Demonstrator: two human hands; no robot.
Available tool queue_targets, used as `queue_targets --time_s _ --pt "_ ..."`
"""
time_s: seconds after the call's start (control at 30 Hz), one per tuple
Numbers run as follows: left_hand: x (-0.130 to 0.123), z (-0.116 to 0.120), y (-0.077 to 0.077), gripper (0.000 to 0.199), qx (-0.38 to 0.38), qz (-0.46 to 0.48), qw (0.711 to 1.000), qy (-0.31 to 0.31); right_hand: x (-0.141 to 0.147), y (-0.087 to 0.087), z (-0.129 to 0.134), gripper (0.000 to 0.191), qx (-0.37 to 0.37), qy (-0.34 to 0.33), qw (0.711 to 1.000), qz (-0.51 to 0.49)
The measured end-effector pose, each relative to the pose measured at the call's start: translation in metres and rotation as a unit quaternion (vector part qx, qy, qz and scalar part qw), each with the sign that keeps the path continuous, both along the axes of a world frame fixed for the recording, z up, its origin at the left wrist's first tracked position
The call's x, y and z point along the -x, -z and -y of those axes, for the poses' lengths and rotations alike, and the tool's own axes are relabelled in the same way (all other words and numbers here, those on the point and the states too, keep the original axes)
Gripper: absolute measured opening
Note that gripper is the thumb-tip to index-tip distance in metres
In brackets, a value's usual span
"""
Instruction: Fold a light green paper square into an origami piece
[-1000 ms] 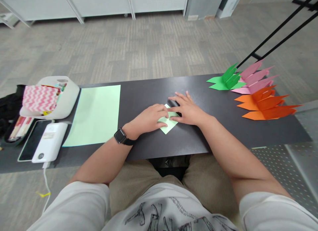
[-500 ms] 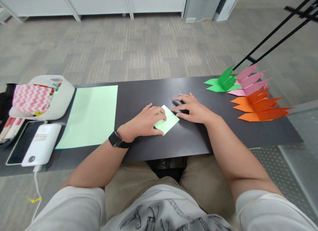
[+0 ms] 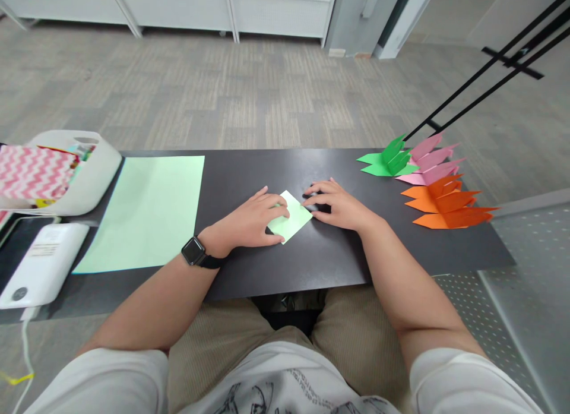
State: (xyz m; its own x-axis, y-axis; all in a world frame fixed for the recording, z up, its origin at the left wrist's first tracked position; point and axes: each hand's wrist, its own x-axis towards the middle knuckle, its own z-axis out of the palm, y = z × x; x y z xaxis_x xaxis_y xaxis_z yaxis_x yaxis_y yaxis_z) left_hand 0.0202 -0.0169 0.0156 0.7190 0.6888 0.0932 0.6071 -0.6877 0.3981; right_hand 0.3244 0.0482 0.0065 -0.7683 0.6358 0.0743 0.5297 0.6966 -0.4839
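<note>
A small folded piece of pale green paper (image 3: 294, 219) lies diamond-wise on the dark table (image 3: 285, 271). My left hand (image 3: 257, 218) rests over its left side, fingers apart, with thumb and fingertips touching the paper; a black watch (image 3: 194, 251) is on that wrist. At the paper's right corner, my right hand (image 3: 335, 204) is spread with its fingertips close to the edge. Whether the right fingers touch the paper, I cannot tell. Large flat sheets of the same pale green paper (image 3: 145, 206) lie to the left.
Folded paper pieces in green (image 3: 389, 158), pink (image 3: 434, 160) and orange (image 3: 445, 206) stand at the table's right. On the left are a white basket (image 3: 100, 176) holding a pink zigzag-patterned item, a white power bank (image 3: 44, 262) with a cable, and a dark phone (image 3: 18, 242).
My right hand has drawn in closer to the paper's right corner. The left hand stays on the paper. The whole view has shifted slightly to the right.
</note>
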Motion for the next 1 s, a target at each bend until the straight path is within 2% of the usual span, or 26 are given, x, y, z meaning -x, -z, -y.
queue_targets --time_s 0.13,0.33,0.63,0.87,1.0 --pt "0.000 0.000 0.003 0.046 -0.009 0.003 1.000 0.002 0.001 0.001 -0.003 0.030 0.007 -0.007 1.000 -0.029" --pt "0.000 0.000 0.010 0.030 -0.019 0.005 1.000 -0.008 0.008 0.007 -0.005 0.021 -0.002 -0.036 0.994 -0.099" --pt "-0.001 0.000 0.011 0.040 -0.017 -0.011 0.999 -0.026 0.025 0.015 -0.004 0.013 -0.014 0.003 0.992 -0.124" --pt "-0.001 0.004 0.008 0.055 0.011 -0.017 0.999 -0.033 0.032 0.022 0.000 0.012 -0.022 0.055 0.993 -0.103" --pt "0.001 0.005 0.008 0.057 0.023 -0.009 0.999 -0.028 0.032 0.024 0.000 0.012 -0.026 0.066 0.993 -0.091"
